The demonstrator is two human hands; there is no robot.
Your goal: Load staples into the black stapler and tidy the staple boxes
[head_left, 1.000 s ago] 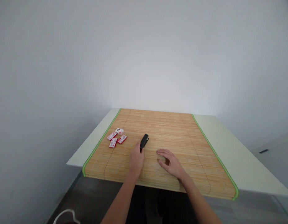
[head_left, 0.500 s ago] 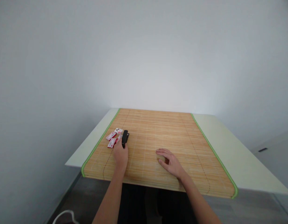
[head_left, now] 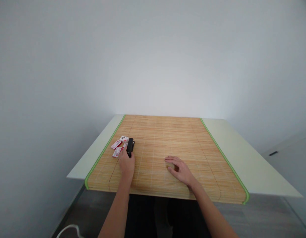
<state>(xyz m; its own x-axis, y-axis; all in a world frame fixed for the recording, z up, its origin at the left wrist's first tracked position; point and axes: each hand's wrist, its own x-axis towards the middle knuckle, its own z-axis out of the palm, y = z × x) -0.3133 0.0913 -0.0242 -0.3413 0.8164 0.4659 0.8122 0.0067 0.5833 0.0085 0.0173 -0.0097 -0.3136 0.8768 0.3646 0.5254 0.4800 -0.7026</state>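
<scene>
My left hand (head_left: pixel 126 163) is closed around the near end of a black stapler (head_left: pixel 130 146) on the left part of the bamboo mat (head_left: pixel 165 138). Just left of the stapler lie several small white-and-red boxes, among them a front box (head_left: pixel 117 152), a left box (head_left: pixel 116 144) and a back box (head_left: pixel 123 138). Another box is partly covered by the stapler and my fingers. On the right, my right hand (head_left: pixel 181 172) rests on the mat with its fingers stretched out and thumb apart, holding nothing.
The mat has green edging and lies over a white table (head_left: pixel 247 158) that shows on both sides. A wall (head_left: pixel 162 66) stands behind the table and another on the left. A white cable (head_left: pixel 71 226) is low at the left, below the table edge.
The whole view has shifted slightly, so everything appears a little further left. My left hand stays on the stapler, and my right hand keeps its place on the mat.
</scene>
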